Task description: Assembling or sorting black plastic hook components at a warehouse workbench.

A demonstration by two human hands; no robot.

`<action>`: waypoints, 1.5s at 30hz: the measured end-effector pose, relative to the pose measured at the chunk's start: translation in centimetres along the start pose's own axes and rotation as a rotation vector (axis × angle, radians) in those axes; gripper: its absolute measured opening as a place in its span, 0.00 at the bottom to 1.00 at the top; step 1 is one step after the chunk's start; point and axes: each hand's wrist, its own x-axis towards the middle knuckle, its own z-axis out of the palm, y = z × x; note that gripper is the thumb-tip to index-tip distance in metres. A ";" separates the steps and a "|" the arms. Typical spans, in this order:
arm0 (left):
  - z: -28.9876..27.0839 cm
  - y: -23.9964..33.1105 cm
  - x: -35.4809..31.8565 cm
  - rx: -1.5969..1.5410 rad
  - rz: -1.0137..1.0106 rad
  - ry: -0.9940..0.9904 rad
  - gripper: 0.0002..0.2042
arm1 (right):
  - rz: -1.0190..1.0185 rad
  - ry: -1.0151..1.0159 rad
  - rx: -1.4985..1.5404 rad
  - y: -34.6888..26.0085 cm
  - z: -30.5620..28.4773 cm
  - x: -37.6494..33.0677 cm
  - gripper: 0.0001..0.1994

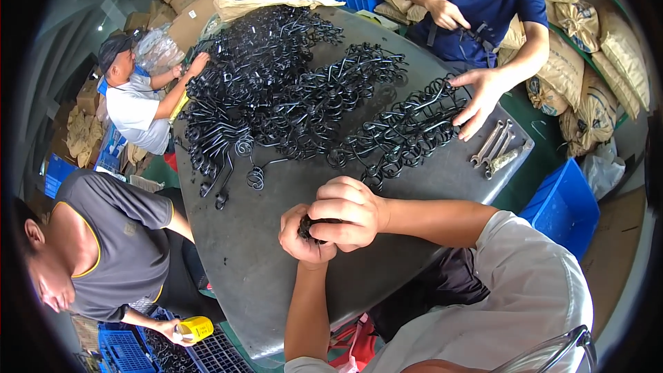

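Grey table (276,262) near edge bare, both hands (331,224) w/ black coil (309,226)

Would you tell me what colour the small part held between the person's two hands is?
The small part is black, like the coiled wire pieces; the head view shows it.

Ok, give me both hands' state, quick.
Left hand: closed on a small black metal part.
Right hand: closed over the same part.

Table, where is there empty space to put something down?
The dark grey round table is bare left of the two hands, below the lone black wire coil. The heaped black metal spring coils and silver wrenches crowd the far side.
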 end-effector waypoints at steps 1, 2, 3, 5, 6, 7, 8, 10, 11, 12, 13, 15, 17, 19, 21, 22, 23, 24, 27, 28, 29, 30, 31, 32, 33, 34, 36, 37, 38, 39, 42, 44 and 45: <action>-0.2 -0.1 0.1 0.003 0.003 0.003 0.32 | 0.024 -0.020 0.013 0.0 0.0 0.1 0.11; -0.4 0.0 0.1 0.009 0.005 -0.023 0.33 | 0.027 -0.018 0.015 -0.1 -0.1 0.1 0.11; -0.6 0.0 0.2 0.015 0.008 -0.049 0.34 | 0.076 -0.053 0.069 -0.1 -0.1 0.2 0.13; -0.8 0.0 0.6 0.004 0.016 -0.057 0.34 | 0.163 -0.093 0.170 -0.3 0.3 0.2 0.17; -0.8 0.1 0.8 -0.009 0.026 -0.063 0.34 | 0.162 -0.093 0.172 -0.2 0.4 0.1 0.17; -0.7 0.2 1.0 -0.022 -0.009 -0.057 0.34 | 0.227 -0.155 0.196 0.0 0.3 -0.1 0.18; -0.9 0.1 1.0 0.021 -0.035 -0.080 0.33 | 0.289 -0.219 0.219 0.3 0.3 -0.2 0.20; -1.1 0.0 0.9 0.033 -0.115 -0.081 0.34 | 0.329 -0.245 0.249 0.4 0.5 0.1 0.21; -1.2 -0.3 0.6 0.022 -0.176 -0.098 0.37 | 0.367 -0.245 0.271 0.4 0.6 0.2 0.21; -1.3 -0.5 0.3 0.040 -0.177 -0.074 0.35 | 0.405 -0.246 0.292 0.4 0.8 0.3 0.21; -1.5 -0.7 0.1 0.048 -0.189 -0.075 0.35 | 0.431 -0.264 0.314 0.3 0.8 0.4 0.24; -2.1 -1.0 -0.2 0.094 -0.206 -0.084 0.36 | 0.473 -0.320 0.378 0.1 0.8 0.5 0.25; -2.2 -1.2 -0.5 0.098 -0.228 -0.046 0.37 | 0.491 -0.367 0.433 0.1 0.6 0.9 0.26; -2.1 -1.1 -0.8 0.097 -0.343 -0.014 0.42 | 0.496 -0.391 0.464 0.3 0.0 1.6 0.26; -2.3 -1.0 -1.1 0.090 -0.346 -0.028 0.42 | 0.503 -0.427 0.496 0.6 -0.3 1.5 0.26; -2.2 -1.1 -1.1 0.090 -0.350 -0.038 0.41 | 0.506 -0.425 0.488 0.6 -0.3 1.5 0.26; -2.0 -0.9 -0.8 0.049 -0.353 -0.021 0.41 | 0.517 -0.457 0.495 0.6 -0.2 1.4 0.26; -1.9 -0.8 -0.7 0.047 -0.353 -0.021 0.41 | 0.528 -0.489 0.502 0.5 -0.2 1.4 0.27; -1.9 -0.5 -0.5 0.010 -0.418 -0.073 0.42 | 0.525 -0.477 0.477 0.8 -0.5 1.5 0.25; -1.5 -0.4 -0.3 0.011 -0.419 -0.069 0.42 | 0.523 -0.472 0.465 0.7 -0.5 1.5 0.25; -0.9 0.0 0.7 0.005 -0.388 -0.035 0.41 | 0.522 -0.475 0.465 0.7 -0.5 1.5 0.25; -0.5 0.3 1.1 0.000 -0.356 -0.001 0.40 | 0.510 -0.489 0.449 0.7 -0.4 1.5 0.24; -0.8 0.2 0.9 -0.045 -0.385 -0.055 0.41 | 0.498 -0.502 0.433 0.7 -0.4 1.4 0.24; -1.0 0.4 0.9 -0.041 -0.388 -0.056 0.41 | 0.500 -0.502 0.437 0.6 -0.4 1.5 0.24; -1.1 0.6 1.2 -0.042 -0.416 -0.081 0.42 | 0.518 -0.488 0.479 0.9 -0.5 1.6 0.24; -1.1 0.7 1.5 -0.042 -0.445 -0.107 0.42 | 0.538 -0.474 0.522 1.2 -0.6 1.7 0.24; -1.5 -0.4 -0.1 -0.177 -0.544 -0.029 0.40 | 0.550 -0.430 0.479 2.3 -1.3 2.0 0.24; -1.6 -0.2 0.1 -0.216 -0.642 -0.069 0.35 | 0.572 -0.312 0.452 3.3 -1.9 2.4 0.22; -1.3 0.0 0.6 -0.252 -0.738 -0.103 0.30 | 0.600 -0.284 0.327 4.6 -3.2 2.9 0.21; -0.9 0.2 1.2 -0.130 -0.670 -0.194 0.24 | 0.663 -0.099 0.284 5.4 -4.0 3.0 0.20; 0.7 1.0 2.5 0.181 -0.349 -0.497 0.19 | 0.892 0.427 0.447 9.1 -6.5 3.0 0.19; 1.3 1.5 1.9 0.218 -0.300 -0.714 0.21 | 1.038 0.606 0.764 9.9 -8.0 2.4 0.17; 1.3 1.4 1.4 0.224 -0.301 -0.713 0.21 | 1.055 0.618 0.756 10.2 -8.0 2.1 0.17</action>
